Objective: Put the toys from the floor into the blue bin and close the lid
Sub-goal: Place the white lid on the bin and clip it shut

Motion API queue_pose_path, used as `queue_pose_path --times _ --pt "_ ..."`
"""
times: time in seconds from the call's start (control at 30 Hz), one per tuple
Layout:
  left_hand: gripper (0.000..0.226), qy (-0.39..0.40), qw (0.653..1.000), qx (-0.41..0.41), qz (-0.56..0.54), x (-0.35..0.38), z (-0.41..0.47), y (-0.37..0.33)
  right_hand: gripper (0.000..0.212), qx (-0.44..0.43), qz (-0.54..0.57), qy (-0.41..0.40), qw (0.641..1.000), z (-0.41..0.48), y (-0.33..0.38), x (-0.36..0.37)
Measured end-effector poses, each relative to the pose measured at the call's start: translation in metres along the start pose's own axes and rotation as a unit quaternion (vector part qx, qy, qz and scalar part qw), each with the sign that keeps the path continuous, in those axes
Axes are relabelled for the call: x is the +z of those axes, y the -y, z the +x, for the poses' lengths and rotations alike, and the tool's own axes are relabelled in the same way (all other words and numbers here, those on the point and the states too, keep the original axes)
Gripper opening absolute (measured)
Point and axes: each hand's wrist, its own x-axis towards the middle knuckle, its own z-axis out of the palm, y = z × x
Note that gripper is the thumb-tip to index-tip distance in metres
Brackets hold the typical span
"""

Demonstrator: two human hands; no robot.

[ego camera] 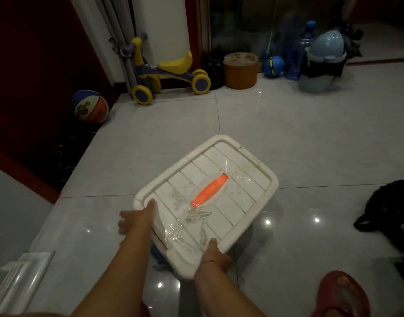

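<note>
Our thumbs press the top of the white lid while the fingers hook under its near rim. The left hand grips the corner and the right hand the near edge, holding the lid tilted over the blue bin, of which only a sliver shows. The lid is cracked and patched with clear tape — pushing down unevenly could, we judge, split it further or seat it crooked. A striped ball lies on the floor well apart, so we may be closing too soon.
</note>
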Motion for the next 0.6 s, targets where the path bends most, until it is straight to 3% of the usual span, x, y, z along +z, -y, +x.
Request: queue_pose_path --times 0.1,0.2,0.23,0.3,0.4,0.47,0.53,0.6 --pt "0.128 0.085 0.982 -0.078 -0.151 0.015 0.008 0.040 0.065 0.002 -0.076 0.080 0.994 0.010 -0.035 0.024" --pt "0.103 0.103 0.982 -0.056 -0.151 0.022 0.024 0.064 0.058 0.002 -0.156 0.117 0.981 0.000 -0.018 0.013" --pt "0.100 0.102 0.982 -0.054 -0.148 0.017 0.017 0.062 0.059 -0.029 -0.177 0.076 0.981 -0.002 0.003 0.004" --pt "0.105 0.095 0.981 -0.058 -0.158 0.016 0.010 0.058 0.053 -0.172 -0.195 -0.048 0.964 0.004 0.057 -0.010" --pt "0.100 0.058 0.987 -0.070 -0.135 0.020 0.007 0.055 0.054 -0.436 -0.185 -0.141 0.869 0.014 0.160 -0.015" --pt "0.103 0.039 0.988 -0.083 -0.125 0.022 0.006 0.054 0.055 -0.520 -0.305 -0.122 0.789 0.036 0.210 0.006" --pt "0.105 0.033 0.990 -0.070 -0.119 0.023 0.006 0.052 0.064 -0.480 -0.475 -0.063 0.735 0.069 0.244 0.029" --pt "0.104 0.033 0.991 -0.060 -0.114 0.023 0.010 0.049 0.079 -0.380 -0.588 0.013 0.714 0.095 0.262 0.047"
